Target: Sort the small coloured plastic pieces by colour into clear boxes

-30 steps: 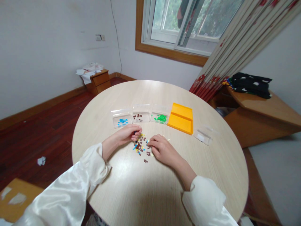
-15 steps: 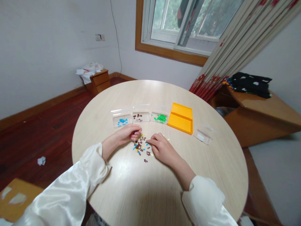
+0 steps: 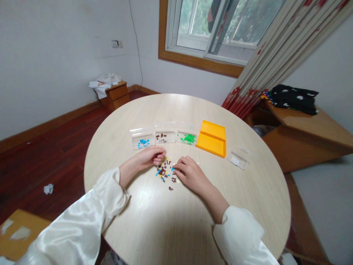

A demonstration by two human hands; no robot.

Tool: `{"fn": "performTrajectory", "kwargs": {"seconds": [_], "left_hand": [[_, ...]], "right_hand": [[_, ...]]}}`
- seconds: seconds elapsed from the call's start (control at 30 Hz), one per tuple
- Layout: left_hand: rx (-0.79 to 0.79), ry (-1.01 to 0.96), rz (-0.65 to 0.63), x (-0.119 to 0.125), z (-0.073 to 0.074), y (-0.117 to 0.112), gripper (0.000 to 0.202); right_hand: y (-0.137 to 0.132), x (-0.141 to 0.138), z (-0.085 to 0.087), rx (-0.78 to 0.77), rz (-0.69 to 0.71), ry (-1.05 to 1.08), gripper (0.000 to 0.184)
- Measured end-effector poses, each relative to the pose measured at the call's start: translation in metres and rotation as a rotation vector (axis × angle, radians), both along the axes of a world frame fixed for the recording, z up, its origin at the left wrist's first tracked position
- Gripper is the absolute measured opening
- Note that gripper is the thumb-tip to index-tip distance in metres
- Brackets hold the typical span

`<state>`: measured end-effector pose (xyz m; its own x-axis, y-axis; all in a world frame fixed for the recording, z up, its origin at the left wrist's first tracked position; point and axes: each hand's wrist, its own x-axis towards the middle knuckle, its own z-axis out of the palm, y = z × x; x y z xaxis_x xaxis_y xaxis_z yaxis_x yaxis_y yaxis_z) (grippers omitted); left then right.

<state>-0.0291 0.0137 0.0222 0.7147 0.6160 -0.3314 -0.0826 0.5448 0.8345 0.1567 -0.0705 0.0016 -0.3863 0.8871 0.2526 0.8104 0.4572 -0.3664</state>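
Observation:
Small building bricks in brown, blue and yellow (image 3: 166,176) lie in a loose pile at the middle of the round table (image 3: 154,221). My left hand (image 3: 151,156) is closed in a loose fist at the pile's upper left edge; what its curled fingers hold is hidden. From the right, my right hand (image 3: 189,173) reaches to the pile, thumb and forefinger brought together at a small blue brick (image 3: 173,169). Behind the pile stand clear boxes: one with blue bricks (image 3: 143,142), one with brown bricks (image 3: 161,137) and one with green bricks (image 3: 189,138).
An open yellow case (image 3: 211,143) lies right of the clear boxes. Farther right is another clear box (image 3: 237,161) with a whitish piece inside. A wooden cabinet (image 3: 306,136) with dark cloth stands beyond the table's right edge. Papers lie on a small drawer unit (image 3: 118,95).
My right hand's fingertips have drawn in slightly, with the forefinger less stretched out at the blue brick. My left hand keeps its place.

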Motion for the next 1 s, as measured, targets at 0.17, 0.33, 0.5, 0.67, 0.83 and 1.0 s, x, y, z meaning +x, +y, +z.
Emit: {"fn": "performTrajectory", "kwargs": {"seconds": [0.17,0.33,0.5,0.67,0.83,1.0], "left_hand": [[-0.005,-0.01,0.0,-0.001,0.0,0.0,0.029],[-0.034,-0.014,0.024,0.0,0.0,0.0,0.028],[-0.026,-0.025,0.097,0.001,0.0,-0.002,0.022],[-0.068,-0.004,0.121,-0.001,-0.002,0.0,0.017],[-0.119,-0.023,0.139,-0.001,-0.003,0.002,0.018],[-0.134,-0.032,0.147,-0.002,-0.003,0.002,0.02]], "right_hand": [[-0.001,-0.001,-0.002,-0.008,0.005,0.0,0.011],[-0.001,-0.006,-0.001,-0.02,-0.013,-0.027,0.01],[-0.001,-0.011,0.002,-0.054,-0.062,-0.056,0.008],[-0.002,-0.014,0.001,-0.061,-0.094,-0.047,0.008],[-0.002,-0.016,-0.003,-0.07,-0.132,-0.027,0.013],[-0.003,-0.015,-0.003,-0.057,-0.133,0.006,0.015]]}}
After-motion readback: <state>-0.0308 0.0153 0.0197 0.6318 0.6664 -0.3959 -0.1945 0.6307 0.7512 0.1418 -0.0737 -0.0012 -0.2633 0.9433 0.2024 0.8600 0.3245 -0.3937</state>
